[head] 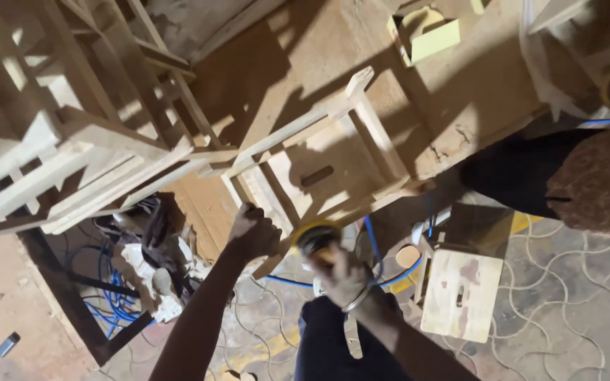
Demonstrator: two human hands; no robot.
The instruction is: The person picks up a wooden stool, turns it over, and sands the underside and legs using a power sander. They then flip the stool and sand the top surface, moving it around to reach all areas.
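— What is being worked on?

— A small stool (323, 166) of pale bare wood, tipped on its side on the table (277, 63), legs pointing toward 1 o'clock. Its flat seat has a dark slot cut in the middle.

— And the tool?

— A sander (317, 236) with a round yellow-rimmed disc, blurred, just at the stool's lower edge toward 6 o'clock; whether it touches the wood I cannot tell.

— Where do they lie in the view?

— Stool at centre, sander just below it. A blue hose (371, 240) runs near the sander at 3 o'clock.
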